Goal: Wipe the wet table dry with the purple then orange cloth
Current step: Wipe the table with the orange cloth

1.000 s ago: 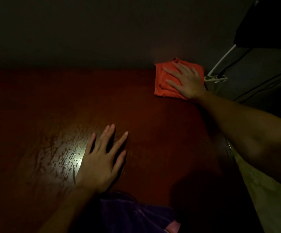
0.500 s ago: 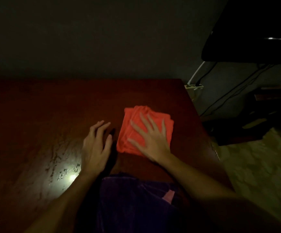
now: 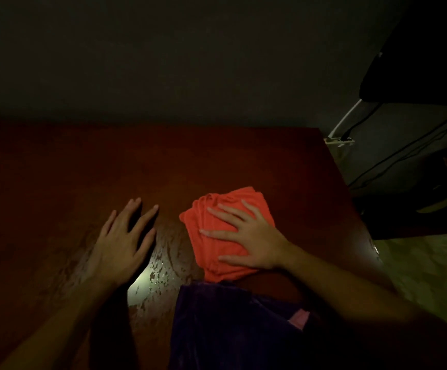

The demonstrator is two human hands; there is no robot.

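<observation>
A dark reddish-brown bench (image 3: 243,161) of wood-look finish shows a smooth, glossy top, its sheen broken by a wet film (image 3: 163,265) that beads and streaks where light glares off it. The orange cloth (image 3: 211,236), a soft matt fabric folded in ribbed layers, lies bunched under the bare right hand (image 3: 251,236). The purple cloth (image 3: 230,324) at the near edge looks plush and velvety, with a small pink tag (image 3: 299,317). The floor (image 3: 425,263) beside the bench appears pale and mottled.

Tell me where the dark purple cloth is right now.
In the head view, the dark purple cloth lies at the wooden table's near edge, just below the folded orange cloth.
</observation>
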